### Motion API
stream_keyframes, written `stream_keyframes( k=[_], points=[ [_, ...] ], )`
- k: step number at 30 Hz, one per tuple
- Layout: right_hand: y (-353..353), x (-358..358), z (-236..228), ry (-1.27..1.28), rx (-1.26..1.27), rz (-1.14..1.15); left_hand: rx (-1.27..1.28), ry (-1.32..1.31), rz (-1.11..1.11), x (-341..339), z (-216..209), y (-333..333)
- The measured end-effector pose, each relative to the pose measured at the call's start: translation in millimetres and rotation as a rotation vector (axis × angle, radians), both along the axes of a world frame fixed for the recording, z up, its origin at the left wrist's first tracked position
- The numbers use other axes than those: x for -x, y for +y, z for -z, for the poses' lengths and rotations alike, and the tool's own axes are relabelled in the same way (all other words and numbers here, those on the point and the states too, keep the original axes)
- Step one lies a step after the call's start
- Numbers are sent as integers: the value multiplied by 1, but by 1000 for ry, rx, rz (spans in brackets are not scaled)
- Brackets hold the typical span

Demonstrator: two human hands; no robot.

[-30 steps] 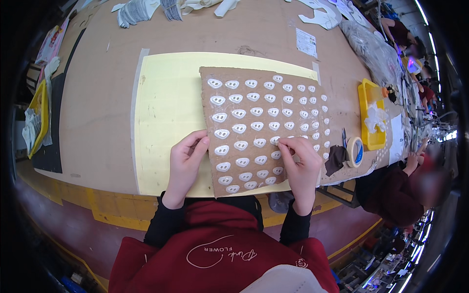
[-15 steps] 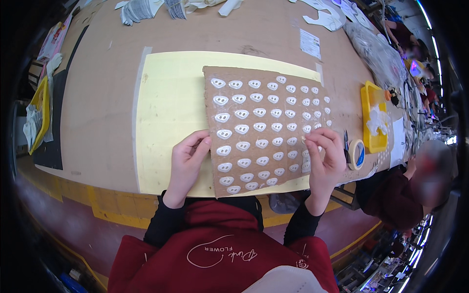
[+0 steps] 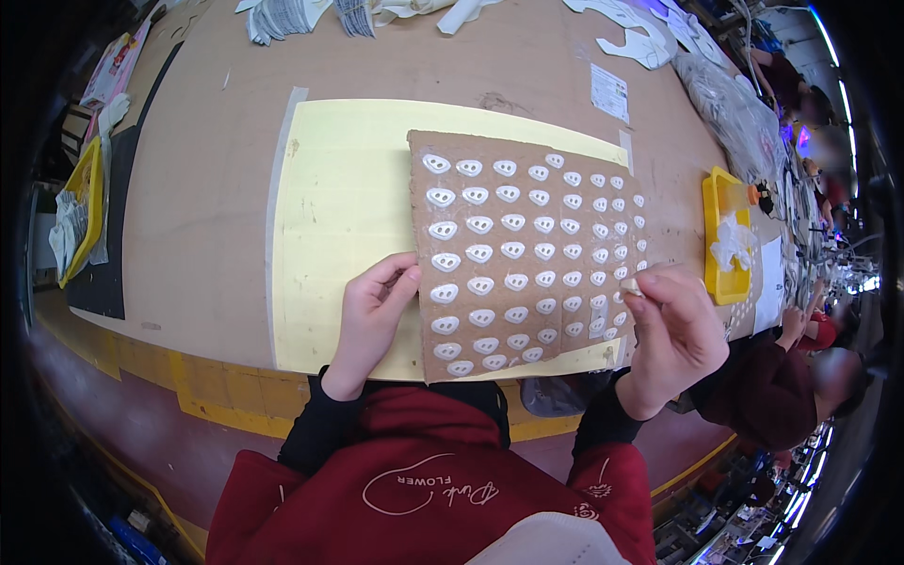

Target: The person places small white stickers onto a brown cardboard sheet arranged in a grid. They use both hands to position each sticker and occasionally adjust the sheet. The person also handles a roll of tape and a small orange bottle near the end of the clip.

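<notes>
A sheet of brown corrugated cardboard (image 3: pixel 496 268) carries rows of small white snout-shaped pieces (image 3: pixel 513 250), each with two holes. My left hand (image 3: pixel 375 315) pinches its left edge between thumb and fingers. Over the right edge, my right hand (image 3: pixel 673 330) pinches a small whitish piece (image 3: pixel 631 286) between thumb and forefinger, its exact kind unclear. Beneath the cardboard lies a pale yellow sheet (image 3: pixel 348 188), taped along its left side to the table.
A yellow tray (image 3: pixel 713 217) with white plastic in it stands at the right. Clear plastic bags (image 3: pixel 725 108) and white cut pieces (image 3: pixel 640 42) lie at the far right. Another yellow bin (image 3: pixel 91 212) is at the left. A person in dark red (image 3: pixel 767 405) sits at the right.
My right hand has pulled away from the cardboard's surface toward the right, the small piece in its fingertips, and now covers the tape roll. My left hand keeps its hold on the edge.
</notes>
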State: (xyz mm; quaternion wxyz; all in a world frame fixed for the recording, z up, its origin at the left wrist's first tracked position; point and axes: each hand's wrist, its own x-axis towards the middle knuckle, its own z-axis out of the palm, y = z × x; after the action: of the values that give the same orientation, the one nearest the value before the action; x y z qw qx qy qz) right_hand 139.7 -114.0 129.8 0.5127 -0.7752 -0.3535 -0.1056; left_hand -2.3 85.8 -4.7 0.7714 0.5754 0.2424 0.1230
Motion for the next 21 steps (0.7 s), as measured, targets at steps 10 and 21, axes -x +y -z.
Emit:
stream_keyframes(
  k=[10,21],
  points=[
    [35,-29,0,-135,278,-245,26,77,8,4,0,1],
    [68,-41,53,-184,500,-364,37,34,24,3,-2,-1]
  ],
)
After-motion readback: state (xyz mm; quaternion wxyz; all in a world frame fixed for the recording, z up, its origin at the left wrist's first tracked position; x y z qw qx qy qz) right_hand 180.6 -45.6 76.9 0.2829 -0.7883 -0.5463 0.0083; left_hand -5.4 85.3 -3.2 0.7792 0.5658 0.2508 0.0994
